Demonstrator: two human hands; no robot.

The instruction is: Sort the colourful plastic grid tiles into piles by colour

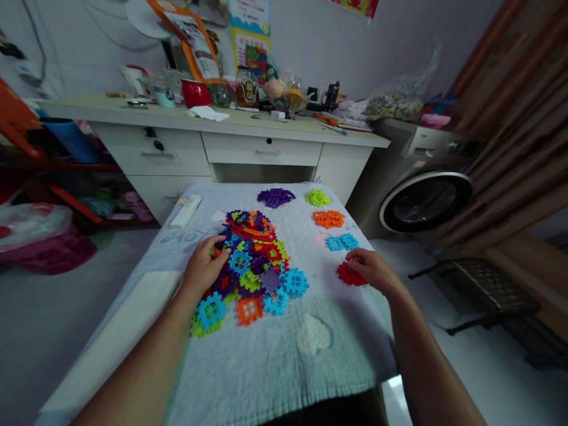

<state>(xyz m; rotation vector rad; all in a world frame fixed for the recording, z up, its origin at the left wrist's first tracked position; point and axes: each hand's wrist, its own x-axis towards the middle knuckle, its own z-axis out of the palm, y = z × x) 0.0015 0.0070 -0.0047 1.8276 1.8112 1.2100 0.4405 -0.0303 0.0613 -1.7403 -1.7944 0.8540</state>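
A mixed heap of interlocking plastic building pieces [252, 251] in purple, red, blue, green and orange lies on the cloth-covered table [284, 378]. My left hand [208, 260] is at the heap's left side, its thumb and fingers curled around an orange-looking piece [216, 252] that is partly hidden. At the right, my right hand [368, 267] rests over a small group of red pieces [350, 274], fingertips pinched on one. Behind that hand stand separate groups: blue pieces [341, 242], orange pieces [329, 219], light green pieces [318, 197] and purple pieces [276, 197].
A white oblong box [186, 212] lies at the table's far left. Beyond the table stands a white desk [266, 151] crowded with jars and packets. A washing machine [421, 183] and a woven stool [483, 287] are at right, a pink bin [48, 242] at left.
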